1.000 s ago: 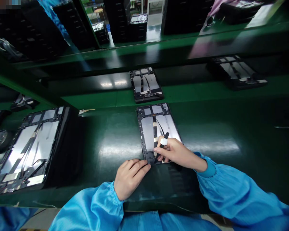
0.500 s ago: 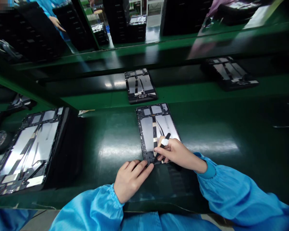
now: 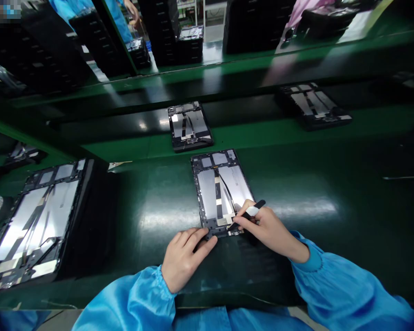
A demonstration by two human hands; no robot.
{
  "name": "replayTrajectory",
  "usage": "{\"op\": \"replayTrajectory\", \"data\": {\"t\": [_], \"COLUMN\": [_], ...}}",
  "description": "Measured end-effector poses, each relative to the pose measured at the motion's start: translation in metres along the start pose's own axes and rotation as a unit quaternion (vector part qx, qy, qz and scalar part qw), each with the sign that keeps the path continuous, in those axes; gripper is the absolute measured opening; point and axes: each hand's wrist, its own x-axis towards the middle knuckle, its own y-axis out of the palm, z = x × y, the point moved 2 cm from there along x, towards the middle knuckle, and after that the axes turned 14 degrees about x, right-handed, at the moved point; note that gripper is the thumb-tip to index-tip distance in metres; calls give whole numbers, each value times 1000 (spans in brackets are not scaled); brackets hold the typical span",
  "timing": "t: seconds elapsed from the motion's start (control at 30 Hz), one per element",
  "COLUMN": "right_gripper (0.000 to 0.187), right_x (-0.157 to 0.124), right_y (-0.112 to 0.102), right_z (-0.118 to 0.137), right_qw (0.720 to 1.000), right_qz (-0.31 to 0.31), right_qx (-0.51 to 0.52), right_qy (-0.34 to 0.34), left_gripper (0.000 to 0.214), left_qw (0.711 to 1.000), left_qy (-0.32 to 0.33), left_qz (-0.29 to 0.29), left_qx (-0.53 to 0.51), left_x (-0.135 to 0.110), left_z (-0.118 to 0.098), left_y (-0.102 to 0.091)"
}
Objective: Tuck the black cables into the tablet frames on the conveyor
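Observation:
An opened tablet [image 3: 217, 188], its back cover off and silver shielding and cables exposed, lies on the green workbench [image 3: 313, 193] in front of me. My right hand [image 3: 267, 227] grips a thin black stylus tool [image 3: 249, 213] with a white band, its tip on the tablet's lower right edge. My left hand [image 3: 184, 257] rests on the bench with fingers stretched out, fingertips pressing the tablet's lower left corner.
A stack of opened tablets [image 3: 31, 220] sits at the left. Two more opened tablets [image 3: 189, 125] [image 3: 312, 105] ride the conveyor belt behind. Black trays [image 3: 165, 27] are stacked further back. A co-worker's blue sleeve [image 3: 120, 18] shows at the top left.
My right hand has slid right and lowered the tool flatter, its tip moving from the tablet's lower middle to its lower right edge. The conveyor tablets have drifted left.

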Motion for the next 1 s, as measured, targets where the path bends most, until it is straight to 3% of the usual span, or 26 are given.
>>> {"op": "replayTrajectory", "data": {"t": [0.6,0.87,1.0], "right_gripper": [22,23,26], "right_x": [-2,-2,-1], "right_y": [-1,-2,-4], "right_z": [-2,1,-1], "right_qw": [1000,999,1000], "right_qz": [-10,-15,-23], "right_qx": [-26,-32,15], "right_qy": [10,1,0], "left_gripper": [35,42,37], "left_qw": [1000,997,998], "left_qy": [2,-13,2], "left_qz": [28,70,62], "left_qx": [-1,34,-24], "left_x": [-2,10,7], "left_z": [-2,-15,-7], "left_y": [7,9,4]}}
